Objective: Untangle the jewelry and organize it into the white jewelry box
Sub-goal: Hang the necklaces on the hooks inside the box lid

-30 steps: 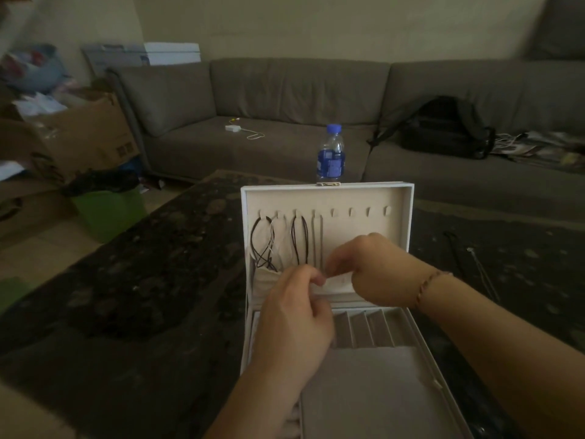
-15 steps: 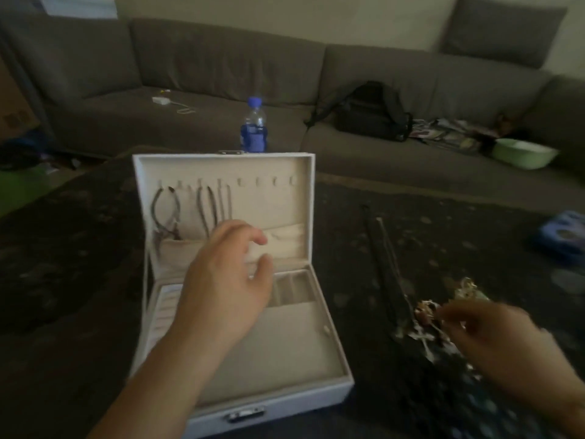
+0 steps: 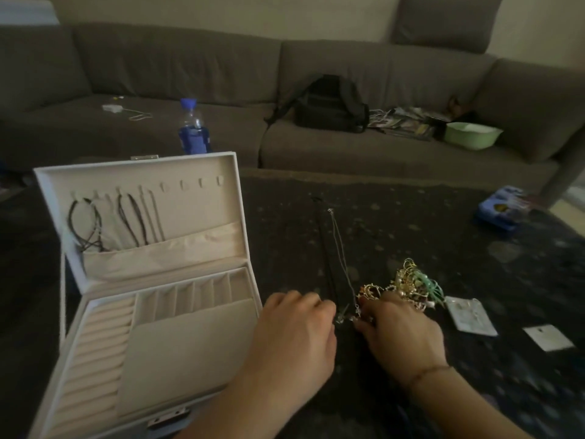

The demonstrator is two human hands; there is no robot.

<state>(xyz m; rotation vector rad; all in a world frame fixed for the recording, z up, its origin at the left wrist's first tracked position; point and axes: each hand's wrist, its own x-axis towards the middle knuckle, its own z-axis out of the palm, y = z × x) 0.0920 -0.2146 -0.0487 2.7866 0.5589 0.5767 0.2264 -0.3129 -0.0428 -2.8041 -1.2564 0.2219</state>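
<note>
Resting on the dark table, your left hand and right hand sit close together with fingers curled at the near ends of two thin chains, though whether either pinches one cannot be told. Just beyond your right fingers lies the tangled jewelry. Left of your left hand, the white jewelry box stands open, cords hanging inside its lid.

We can read no text anywhere. The bottle behind the box has a blue label, and the blue tin near the desk's right edge bears printing, but both are too blurred for us to make out.
</note>
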